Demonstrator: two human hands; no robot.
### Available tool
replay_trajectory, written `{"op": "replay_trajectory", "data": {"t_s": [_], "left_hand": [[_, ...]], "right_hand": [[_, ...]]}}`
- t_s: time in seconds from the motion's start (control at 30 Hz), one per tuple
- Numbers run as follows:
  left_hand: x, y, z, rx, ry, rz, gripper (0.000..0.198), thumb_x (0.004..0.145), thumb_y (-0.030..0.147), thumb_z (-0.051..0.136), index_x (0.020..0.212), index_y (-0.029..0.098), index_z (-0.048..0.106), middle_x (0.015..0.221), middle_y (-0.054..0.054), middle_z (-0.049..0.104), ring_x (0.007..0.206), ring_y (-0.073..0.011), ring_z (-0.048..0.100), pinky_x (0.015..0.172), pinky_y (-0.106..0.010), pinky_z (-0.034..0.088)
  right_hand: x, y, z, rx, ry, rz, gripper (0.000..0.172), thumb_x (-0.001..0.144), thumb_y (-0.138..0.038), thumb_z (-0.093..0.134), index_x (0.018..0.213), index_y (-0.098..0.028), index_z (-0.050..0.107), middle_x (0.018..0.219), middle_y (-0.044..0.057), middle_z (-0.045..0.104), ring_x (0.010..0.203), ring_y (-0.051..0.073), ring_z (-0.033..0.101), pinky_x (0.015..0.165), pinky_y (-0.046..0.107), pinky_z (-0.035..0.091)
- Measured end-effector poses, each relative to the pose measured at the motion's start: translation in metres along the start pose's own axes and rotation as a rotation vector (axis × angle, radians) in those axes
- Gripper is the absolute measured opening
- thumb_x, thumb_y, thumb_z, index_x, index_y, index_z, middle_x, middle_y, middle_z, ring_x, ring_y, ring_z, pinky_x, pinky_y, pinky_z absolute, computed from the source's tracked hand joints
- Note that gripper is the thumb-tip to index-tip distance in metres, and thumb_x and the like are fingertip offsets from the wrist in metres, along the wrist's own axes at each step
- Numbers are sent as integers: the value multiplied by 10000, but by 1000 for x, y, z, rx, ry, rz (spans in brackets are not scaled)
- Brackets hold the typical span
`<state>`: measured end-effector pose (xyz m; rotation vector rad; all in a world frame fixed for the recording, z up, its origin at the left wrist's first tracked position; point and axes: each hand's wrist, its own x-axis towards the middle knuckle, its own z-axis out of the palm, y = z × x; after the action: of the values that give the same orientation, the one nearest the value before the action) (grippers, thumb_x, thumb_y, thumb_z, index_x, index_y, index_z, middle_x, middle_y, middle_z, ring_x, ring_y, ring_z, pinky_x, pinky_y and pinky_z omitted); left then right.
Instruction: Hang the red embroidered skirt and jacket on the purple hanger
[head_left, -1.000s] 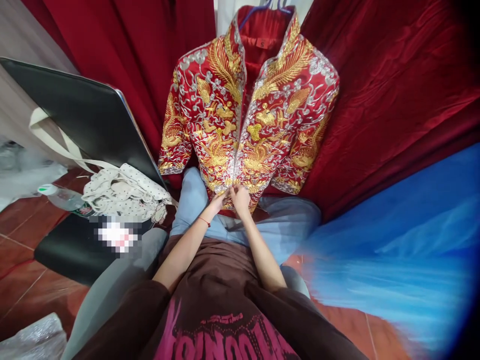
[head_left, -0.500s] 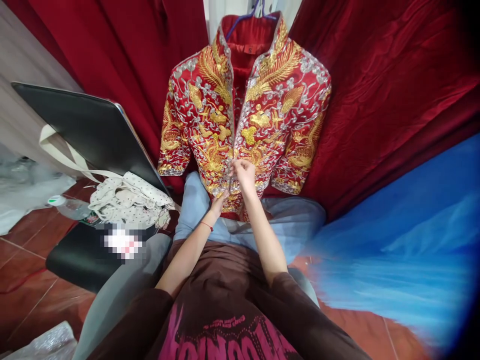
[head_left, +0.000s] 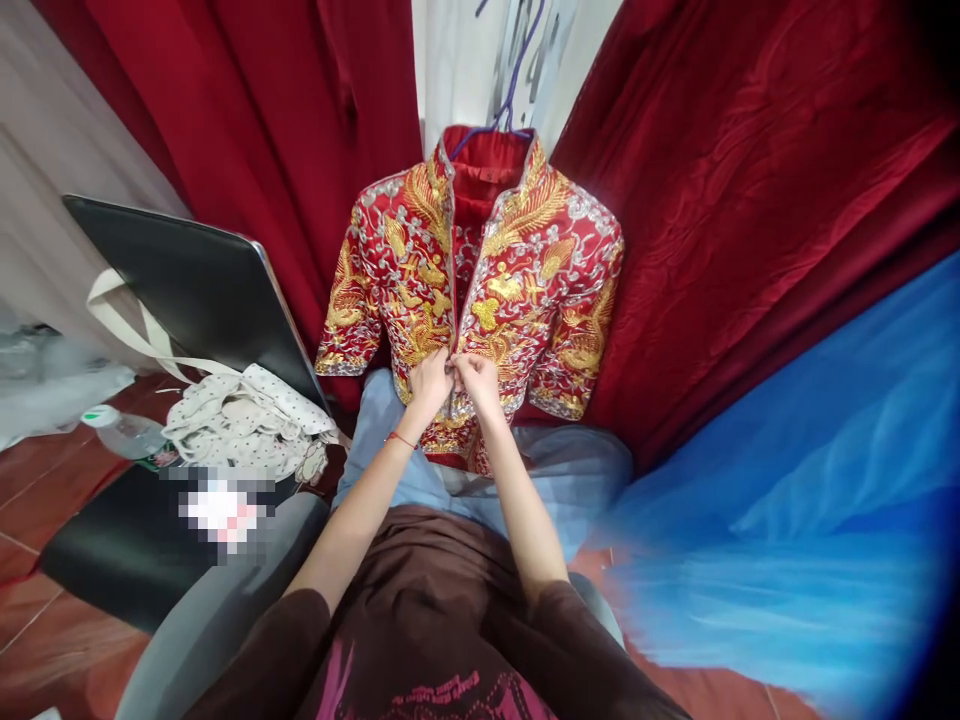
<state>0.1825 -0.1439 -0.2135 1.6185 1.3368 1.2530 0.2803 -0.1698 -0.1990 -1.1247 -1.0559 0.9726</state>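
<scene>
The left hand [head_left: 430, 385] is up from the jacket's [head_left: 517, 300] lower front and now meets the right hand [head_left: 476, 376], higher along the opening. More hanger [head_left: 512, 85] shows above the collar [head_left: 444, 172].

- Collar tag [head_left: 489, 178], inside the red embroidered jacket [head_left: 499, 290]: one dark mark, apparently the letter S; too small for me to confirm.
- Brown shirt [head_left: 420, 610], front: small pink lettering [head_left: 442, 691], too blurred for me to read; larger pink print, cut off by the lower edge.
- Bottle label [head_left: 163, 458]: no wording I can make out.
</scene>
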Motion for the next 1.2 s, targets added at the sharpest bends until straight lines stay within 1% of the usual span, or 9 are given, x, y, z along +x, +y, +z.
{"op": "replay_trajectory", "data": {"t_s": [0.17, 0.3, 0.47, 0.63, 0.73, 0.83, 0.97, 1.07, 1.2], "left_hand": [[2, -5, 10, 73, -53, 17, 91, 832, 144, 674, 878, 220, 657, 878, -84, 656, 1052, -292, 618, 942, -294, 364], [-6, -12, 14, 93, -74, -15, 89, 857, 291, 700, 915, 230, 671, 786, -83, 653, 1066, -300, 633, 945, -294, 381], [-10, -6, 14, 68, -52, -40, 128, 837, 339, 728, 868, 239, 654, 708, -60, 625, 1064, -299, 647, 924, -282, 397], [-6, -1, 13, 21, -39, 1, 152, 829, 340, 724, 812, 223, 628, 637, -45, 589, 1025, -323, 662, 938, -329, 416], [5, 7, 4, 279, -146, 51, 146, 858, 339, 671, 816, 206, 624, 671, -45, 624, 921, -304, 690, 901, -373, 469], [30, 35, -18, 450, -160, 291, 97, 900, 259, 568, 945, 193, 624, 924, -74, 692, 854, -217, 684, 801, -328, 523], [82, 106, -62, 422, 166, 768, 300, 959, 207, 452, 1235, 171, 565, 1356, -139, 569, 1179, -211, 591, 987, -353, 501], [121, 156, -86, 621, -22, 1027, 258, 967, 230, 488, 1177, 199, 636, 1338, -88, 604, 1230, -236, 548, 1031, -402, 472], [143, 185, -93, 930, -124, 1085, 204, 942, 176, 532, 1070, 150, 690, 1097, -111, 687, 1092, -258, 600, 938, -407, 483]], "right_hand": [[14, -26, 11, 75, 61, -36, 363, 834, -422, 652, 570, -179, 592, 457, -26, 561, 385, 67, 441, 453, 209, 374], [36, -80, 17, 130, 104, -126, 297, 859, -414, 652, 705, -160, 651, 687, 12, 717, 412, 38, 479, 446, 180, 376], [72, -142, 29, 152, 134, -189, 230, 923, -283, 584, 758, -142, 659, 779, 23, 755, 429, 18, 496, 432, 153, 340], [85, -148, 41, 168, 198, -260, 229, 946, -312, 558, 815, -148, 649, 827, 34, 768, 438, 27, 532, 433, 158, 362], [82, -136, 36, 159, 155, -305, 295, 904, -442, 622, 821, -162, 661, 815, 37, 767, 405, 35, 514, 421, 178, 381], [83, -132, 25, 120, 93, -256, 315, 855, -473, 675, 788, -165, 673, 778, 34, 765, 384, 41, 500, 407, 189, 395], [87, -140, 17, 82, 40, -175, 208, 865, -346, 664, 780, -159, 691, 726, 23, 757, 378, 44, 510, 393, 182, 396], [86, -145, 18, 69, 16, -151, 155, 875, -248, 624, 780, -153, 699, 699, 12, 746, 377, 42, 507, 399, 178, 414], [83, -144, 20, 62, 13, -147, 153, 880, -187, 591, 778, -145, 696, 646, 2, 718, 389, 50, 515, 449, 192, 463]]}}
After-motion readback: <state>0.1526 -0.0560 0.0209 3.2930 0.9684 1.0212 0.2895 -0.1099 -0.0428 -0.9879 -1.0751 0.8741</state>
